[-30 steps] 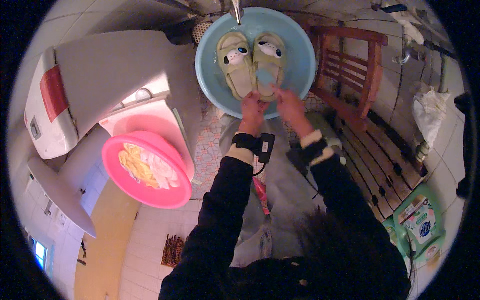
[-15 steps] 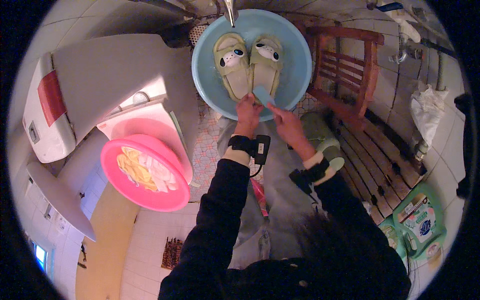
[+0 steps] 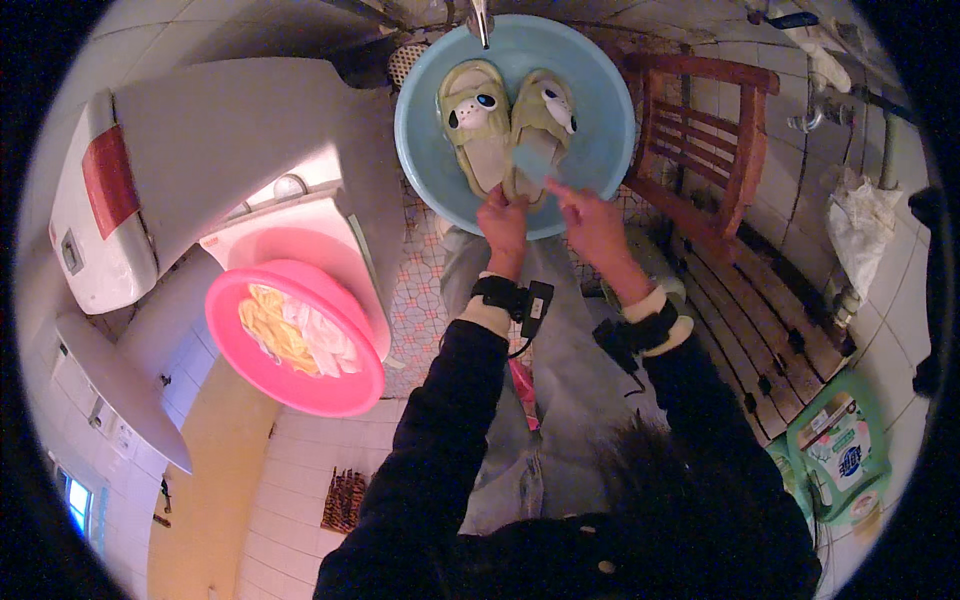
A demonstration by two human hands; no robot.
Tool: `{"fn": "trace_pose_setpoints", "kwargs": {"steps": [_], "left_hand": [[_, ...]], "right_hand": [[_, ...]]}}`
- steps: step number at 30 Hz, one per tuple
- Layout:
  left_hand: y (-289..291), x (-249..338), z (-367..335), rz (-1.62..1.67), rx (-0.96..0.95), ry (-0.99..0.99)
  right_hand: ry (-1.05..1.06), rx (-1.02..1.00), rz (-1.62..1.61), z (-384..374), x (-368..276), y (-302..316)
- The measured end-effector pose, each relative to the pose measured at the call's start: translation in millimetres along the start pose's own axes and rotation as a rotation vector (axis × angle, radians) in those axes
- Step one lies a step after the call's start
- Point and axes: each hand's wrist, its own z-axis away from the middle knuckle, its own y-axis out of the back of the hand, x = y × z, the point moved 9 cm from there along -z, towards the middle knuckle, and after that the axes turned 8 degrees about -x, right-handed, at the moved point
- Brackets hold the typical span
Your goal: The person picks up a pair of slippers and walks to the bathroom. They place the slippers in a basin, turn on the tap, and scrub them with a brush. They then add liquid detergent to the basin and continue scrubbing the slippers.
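Two green slippers, a left slipper and a right slipper, lie side by side in a light blue basin. Each has a white dog face on its strap. My left hand is closed at the heel of the right slipper, fingers pinched on its edge. A flat light blue thing, blurred and perhaps a brush, lies over the right slipper's footbed. My right hand is closed around its near end, with the index finger stretched along it. What faces the slipper is hidden.
A faucet hangs over the basin's far rim. To the right stands a reddish wooden chair beside a slatted wooden surface. A pink basin with yellow and pink cloth is at left. Green bottles stand at lower right.
The right slipper has tilted, its dog face turning toward the right. The light blue thing has moved farther up over its footbed with my right hand. The whole view has shifted slightly.
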Motion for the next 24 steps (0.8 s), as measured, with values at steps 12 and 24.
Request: {"fn": "trace_pose_setpoints", "kwargs": {"steps": [12, 24], "left_hand": [[20.7, 33.5, 1.9, -0.390, 0.121, -0.175], [17.9, 32.2, 2.6, -0.490, 0.075, -0.157]], "right_hand": [[-0.075, 0.054, 0.134, -16.1, -19.8, -16.4], [-0.029, 0.091, 0.208, -41.0, -13.3, -17.2]]}}
